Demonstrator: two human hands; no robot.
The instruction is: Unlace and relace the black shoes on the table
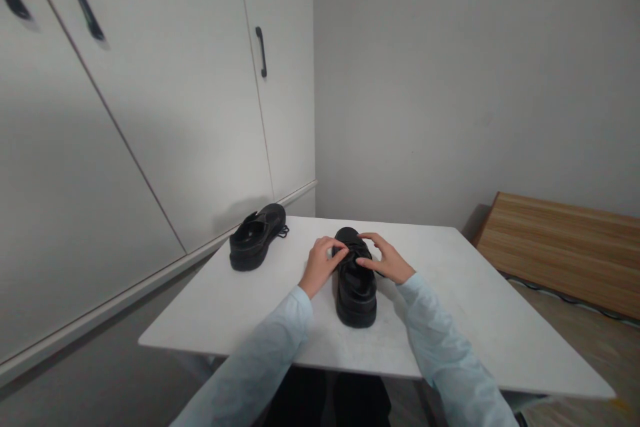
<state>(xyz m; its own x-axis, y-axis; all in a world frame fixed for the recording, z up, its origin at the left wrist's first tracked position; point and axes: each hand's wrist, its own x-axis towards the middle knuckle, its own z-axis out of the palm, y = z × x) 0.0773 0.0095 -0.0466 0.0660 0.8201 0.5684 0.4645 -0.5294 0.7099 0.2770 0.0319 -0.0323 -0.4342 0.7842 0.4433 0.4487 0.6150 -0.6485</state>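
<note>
A black lace-up shoe [357, 310] stands upright on the white table, its heel toward me and its toe pointing away. On its left side, my left hand [323, 265] has thumb and forefinger pinched together at the shoelace [356, 248]. My right hand [393, 263] is at the shoe's right side, thumb and fingers apart and curved over the lacing; I see nothing held in it. The lace is dark against the dark shoe, so its exact path is hard to make out. A second black shoe [250, 255] rests at the table's far left, its loose laces hanging to the right.
The white table [235, 320] spans the space before me. White cabinets [165, 93] with dark handles line the left, close to the table's edge. A grey wall [450, 80] rises behind. At the right, beyond the table, is a wood-grain panel [565, 247] with a cable beneath it.
</note>
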